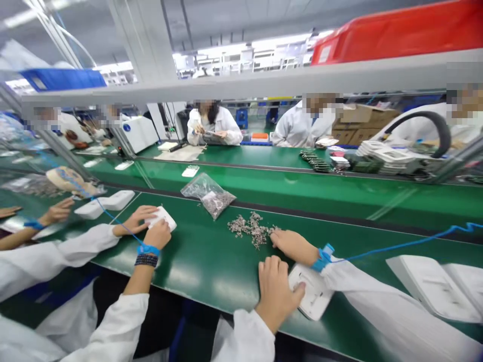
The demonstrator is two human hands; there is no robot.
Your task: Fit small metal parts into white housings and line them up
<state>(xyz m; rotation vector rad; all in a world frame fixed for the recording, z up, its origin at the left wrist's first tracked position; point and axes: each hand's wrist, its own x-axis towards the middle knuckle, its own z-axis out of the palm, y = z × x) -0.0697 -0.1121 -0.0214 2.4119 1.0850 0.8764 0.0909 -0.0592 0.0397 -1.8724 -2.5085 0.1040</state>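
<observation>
Right hand [296, 246], fingers curled, touches one pile of small parts [252, 229] near centre, any grip unclear; left hand [277, 289], loosely open, thumbs one white casing [315, 296], lower right.

Your view is bright from ceiling lights [264, 42] at twelve o'clock; glare marks the green table [211, 271], edges stretch and blur.

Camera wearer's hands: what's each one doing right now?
Left hand: open, thumb on the white case.
Right hand: fingertips at the edge of the small-parts pile; can't tell whether they grip any.
</observation>
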